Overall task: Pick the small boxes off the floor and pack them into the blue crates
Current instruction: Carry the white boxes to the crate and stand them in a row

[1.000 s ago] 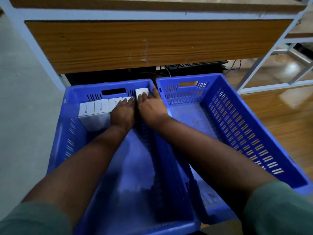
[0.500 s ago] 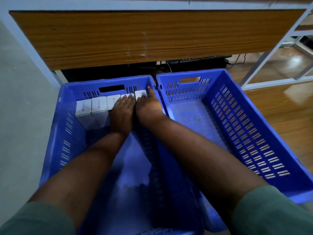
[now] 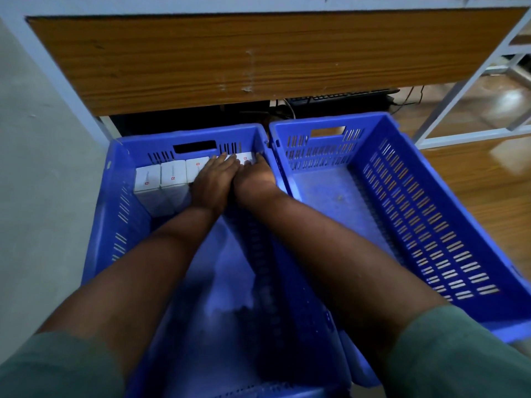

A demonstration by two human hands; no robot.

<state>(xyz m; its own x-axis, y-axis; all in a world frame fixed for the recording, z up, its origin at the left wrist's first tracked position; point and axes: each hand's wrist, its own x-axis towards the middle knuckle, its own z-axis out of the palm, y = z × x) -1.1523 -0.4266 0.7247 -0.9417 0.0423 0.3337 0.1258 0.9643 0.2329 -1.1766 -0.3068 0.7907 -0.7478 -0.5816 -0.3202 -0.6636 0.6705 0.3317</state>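
Head view: left crate (image 3: 115, 214), white boxes (image 3: 172, 179) at 12 o'clock wall.
Left hand (image 3: 214, 182): fingers straight, together, pressing boxes.
Right hand (image 3: 254, 179): same.

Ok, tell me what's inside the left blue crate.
A row of small white boxes stands against the left crate's far wall. The left hand and right hand press on the rightmost boxes, hiding part of the row.

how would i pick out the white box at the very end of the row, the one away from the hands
Find the two blue crates under the wooden desk panel and take the left crate. White boxes line its far wall; the end box touches the left side wall, the furthest from both hands and fully uncovered.
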